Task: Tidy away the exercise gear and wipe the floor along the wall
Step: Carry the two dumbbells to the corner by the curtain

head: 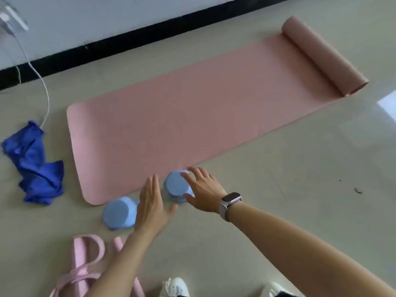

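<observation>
Taking the pink mat [192, 116] as the landmark: off its left end lies a crumpled blue cloth [34, 161], with a white cable [40, 82] trailing from the wall down to it. The mat itself runs lengthwise along the black skirting [150, 33], flat except for its far right end, which is rolled up.

At the mat's near-left corner sits the light-blue dumbbell [120, 213], its long axis slanting from lower left up to the right, one head on bare floor, the other just at the mat's edge. The left hand [152, 206] lies open and flat over the handle between the heads, fingers straight, closed on nothing. The right hand [205, 189], wearing a watch [231, 199], spreads over the far head, fingers splayed around it but not clearly clamped. Both hands are at the weight; the left looks better placed for the handle.

Below the mat's near-left corner lie pink foam-handled bands [85, 264]. The floor [300, 189] is pale, glossy and shows a few dark specks right of the hands.
</observation>
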{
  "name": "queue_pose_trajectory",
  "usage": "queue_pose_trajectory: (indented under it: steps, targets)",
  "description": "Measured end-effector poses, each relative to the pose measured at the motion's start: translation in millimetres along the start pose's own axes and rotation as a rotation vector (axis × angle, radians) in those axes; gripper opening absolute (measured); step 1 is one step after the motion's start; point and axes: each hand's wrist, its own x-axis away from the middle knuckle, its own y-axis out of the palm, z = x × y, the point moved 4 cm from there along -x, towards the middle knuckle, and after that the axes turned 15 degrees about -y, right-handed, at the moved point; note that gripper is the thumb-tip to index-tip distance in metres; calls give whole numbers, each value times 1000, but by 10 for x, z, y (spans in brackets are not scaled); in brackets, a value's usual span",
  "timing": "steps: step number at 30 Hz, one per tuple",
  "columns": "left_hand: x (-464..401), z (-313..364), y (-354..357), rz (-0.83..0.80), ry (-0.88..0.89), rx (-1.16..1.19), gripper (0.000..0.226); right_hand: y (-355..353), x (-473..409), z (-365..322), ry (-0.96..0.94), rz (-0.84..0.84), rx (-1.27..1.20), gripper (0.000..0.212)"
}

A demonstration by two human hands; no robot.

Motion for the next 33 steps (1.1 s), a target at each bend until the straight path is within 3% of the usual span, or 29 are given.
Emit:
queue_pose_trajectory:
  steps: [4,8,11,19,22,25,33]
  targets:
    - [-527,-366,492,7,55,-19,110,648,-716,315,-197,-129,180,94]
    - [-901,-532,869,84,104,57,118,915,-920,465,-311,33,239,87]
    - [-1052,-602,1198,59,142,-12,122,916,-676,643,-315,127,231,86]
    - [-1382,-261,1997,-133,265,-201,104,1207,340,1398,-145,140,129,88]
    - [-1479,-117,2154,12,378,-236,81,1435,651,1672,-38,165,-14,89]
    - [-1562,-36,2238,143,514,-223,74,1623,786,1906,24,219,-88,89]
    - [-1561,120,2481,188,525,-237,66,1994,904,2303,127,206,-64,87]
